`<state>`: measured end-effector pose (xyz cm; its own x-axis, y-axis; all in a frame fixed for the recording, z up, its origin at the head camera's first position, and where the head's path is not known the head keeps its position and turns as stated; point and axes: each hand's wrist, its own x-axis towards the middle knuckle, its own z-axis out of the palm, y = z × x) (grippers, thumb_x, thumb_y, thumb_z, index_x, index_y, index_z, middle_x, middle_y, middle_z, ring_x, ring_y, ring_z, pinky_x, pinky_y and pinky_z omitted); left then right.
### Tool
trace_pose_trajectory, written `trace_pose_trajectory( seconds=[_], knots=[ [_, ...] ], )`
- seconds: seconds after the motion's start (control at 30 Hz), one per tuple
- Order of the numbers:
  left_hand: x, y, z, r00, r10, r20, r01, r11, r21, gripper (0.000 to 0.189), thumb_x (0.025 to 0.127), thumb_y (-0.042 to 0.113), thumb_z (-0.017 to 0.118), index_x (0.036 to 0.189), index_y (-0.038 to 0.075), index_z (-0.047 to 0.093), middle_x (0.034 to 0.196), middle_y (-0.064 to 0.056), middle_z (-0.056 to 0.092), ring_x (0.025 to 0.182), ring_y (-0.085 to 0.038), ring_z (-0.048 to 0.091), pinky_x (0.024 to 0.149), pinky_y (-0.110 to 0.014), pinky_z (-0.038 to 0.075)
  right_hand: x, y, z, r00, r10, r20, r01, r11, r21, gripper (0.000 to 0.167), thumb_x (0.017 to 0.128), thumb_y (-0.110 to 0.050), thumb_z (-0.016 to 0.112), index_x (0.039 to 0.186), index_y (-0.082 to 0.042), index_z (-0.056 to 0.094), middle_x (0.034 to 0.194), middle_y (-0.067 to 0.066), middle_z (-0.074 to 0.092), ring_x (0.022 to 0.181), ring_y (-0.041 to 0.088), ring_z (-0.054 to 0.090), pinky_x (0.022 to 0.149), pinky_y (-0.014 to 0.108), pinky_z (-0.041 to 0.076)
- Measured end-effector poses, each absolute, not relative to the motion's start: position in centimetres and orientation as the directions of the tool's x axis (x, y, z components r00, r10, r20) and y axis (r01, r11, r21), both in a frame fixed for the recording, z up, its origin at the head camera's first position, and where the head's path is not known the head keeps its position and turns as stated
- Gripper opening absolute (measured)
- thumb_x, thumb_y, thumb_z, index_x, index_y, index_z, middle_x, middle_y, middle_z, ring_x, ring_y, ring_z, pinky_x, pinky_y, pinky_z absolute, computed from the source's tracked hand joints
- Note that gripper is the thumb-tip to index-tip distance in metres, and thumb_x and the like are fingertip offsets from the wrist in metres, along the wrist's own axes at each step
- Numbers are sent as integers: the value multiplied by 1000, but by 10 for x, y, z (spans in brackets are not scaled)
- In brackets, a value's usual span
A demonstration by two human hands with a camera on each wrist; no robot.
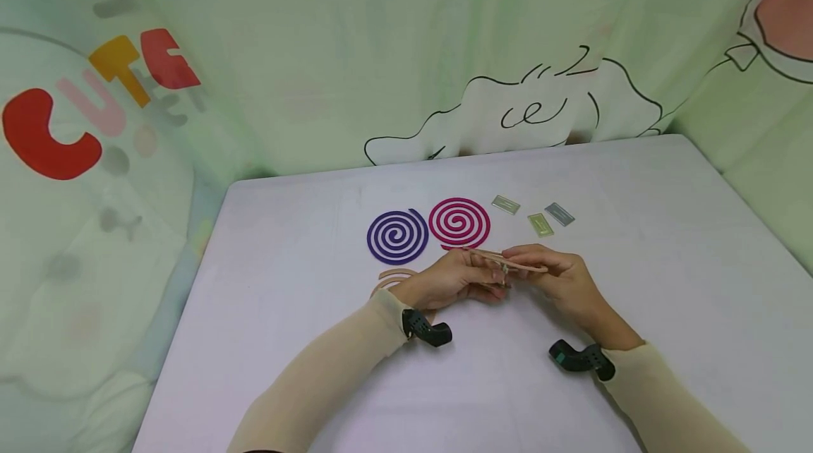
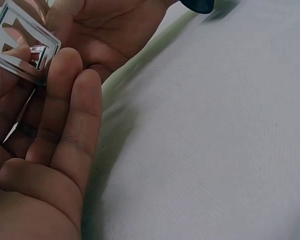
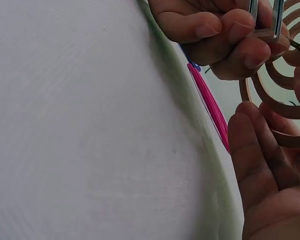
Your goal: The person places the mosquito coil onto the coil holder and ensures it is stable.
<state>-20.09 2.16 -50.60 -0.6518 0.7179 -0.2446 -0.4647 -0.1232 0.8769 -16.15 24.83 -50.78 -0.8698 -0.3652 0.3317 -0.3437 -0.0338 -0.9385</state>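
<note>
**Tan spiral (image 3: 285,108) held between two hands, just nearer to us than the pink spiral (image 1: 459,222)**

Taking the pink spiral as our landmark, we see a green printed curtain (image 1: 349,51) hanging beyond it and a white-covered table (image 1: 279,354) beneath it. Two pale sleeves (image 1: 324,375) reach toward it from the near side.

The left hand (image 1: 454,278) is just on the near side of the pink spiral, its fingers curled and gripping a metal frame. The right hand (image 1: 559,276) is to the near right of it, with the tan spiral between its thumb and fingers. The tan spiral bridges both hands, raised and tilted, one edge close to the pink spiral. We cannot tell whether it touches the metal frame.

The purple spiral (image 1: 397,238) lies flat just left of the pink spiral. A second tan coil (image 1: 396,272) lies to its near left, partly hidden by the left wrist.

Two black wrist cameras (image 1: 427,329) sit farther on its near side. The metal frame (image 3: 266,35) is to its near right, within the left hand's fingers. Right of the pink spiral lie three small plates: silver (image 1: 506,204) nearest, yellowish (image 1: 540,225) next, grey (image 1: 559,214) farthest.
</note>
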Motion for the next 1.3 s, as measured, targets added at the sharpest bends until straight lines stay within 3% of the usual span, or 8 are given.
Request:
trace_pose_trajectory(
  seconds=[0.2,0.27,0.37,0.53,0.8,1.03,1.17,1.3],
  knots=[
    [-200,20,-505,-637,731,-245,-464,-109,879,29,103,-8,53,126,-26,52,90,0,72,82,-16,72,91,-42,61,-161,255,-506,-838,-459,296,-267,-127,-955,54,91,12,20,124,19,63,139,19,62,135,21,55,108,25,47],
    [-199,20,-505,-632,737,-241,-448,-94,889,29,103,-9,53,126,-26,52,91,0,72,83,-15,71,91,-41,61,-161,256,-504,-843,-467,266,-217,-156,-963,54,100,4,17,121,20,63,139,21,61,135,23,53,108,27,47],
    [-198,21,-505,-619,746,-245,-442,-73,894,32,103,-9,53,133,-21,53,94,-3,72,83,-16,71,90,-41,61,-161,255,-501,-881,-423,211,-181,-112,-977,46,111,-6,30,113,16,70,132,13,68,129,19,59,102,23,50],
    [-197,20,-505,-610,750,-255,-450,-63,891,44,103,-9,53,147,-7,50,106,-12,71,82,-20,72,88,-44,62,-163,252,-497,-930,-357,90,-60,-95,-994,21,100,7,61,115,7,75,127,1,72,120,11,64,92,20,56],
    [-198,20,-507,-630,735,-249,-405,-38,913,44,102,-8,57,146,-4,54,118,-25,71,80,-21,73,85,-44,62,-163,250,-491,-923,-383,-33,81,-109,-991,36,98,7,64,132,-3,69,132,-2,68,118,8,65,89,22,58],
    [-197,21,-509,-657,711,-251,-332,26,943,32,100,-2,64,132,-8,66,118,-21,74,82,-15,72,83,-35,63,-164,247,-487,-921,-381,-80,87,-1,-996,62,96,3,68,152,-4,42,151,7,46,136,10,43,99,20,52],
    [-197,21,-508,-666,703,-249,-273,81,959,27,100,0,65,126,-8,70,115,-18,75,84,-12,71,82,-31,62,-164,248,-486,-886,-440,-145,176,-31,-984,65,99,2,64,157,-3,36,149,7,51,126,10,57,94,24,56],
    [-199,18,-505,-675,704,-221,-166,147,975,25,99,1,68,123,-6,72,112,-15,76,84,-8,69,80,-25,60,-164,251,-487,-860,-480,-175,242,-80,-967,49,103,0,59,150,-9,48,131,0,63,110,11,66,85,26,60]
  ],
)
